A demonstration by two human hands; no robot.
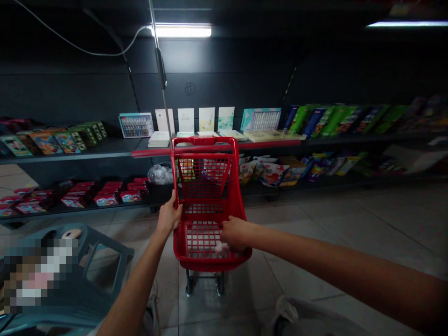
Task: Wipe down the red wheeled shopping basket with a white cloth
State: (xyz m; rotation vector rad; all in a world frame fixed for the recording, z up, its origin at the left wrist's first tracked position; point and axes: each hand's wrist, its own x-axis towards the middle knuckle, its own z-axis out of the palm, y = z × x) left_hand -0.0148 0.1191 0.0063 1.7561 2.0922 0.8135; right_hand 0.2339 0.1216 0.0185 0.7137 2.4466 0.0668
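Observation:
A small red plastic shopping cart point(241, 198) with mesh sides stands upright in front of me. My left hand point(168, 215) grips its left rim, with the thumb over the inner side. Over the right side of the cart's basket, my right hand point(235, 234) is closed around a crumpled pale pinkish-white cloth point(221, 248). Part of the cloth shows below the fingers, against the mesh floor; whether it touches the mesh I cannot tell.
Behind the cart runs a dark shelf point(115, 148) with marker sets, white books and green and blue bags. Red boxes point(77, 193) and snack bags point(275, 173) fill the lower level. A blue-grey plastic stool point(122, 252) stands at the left, and a thin pole point(159, 65) rises near the cart.

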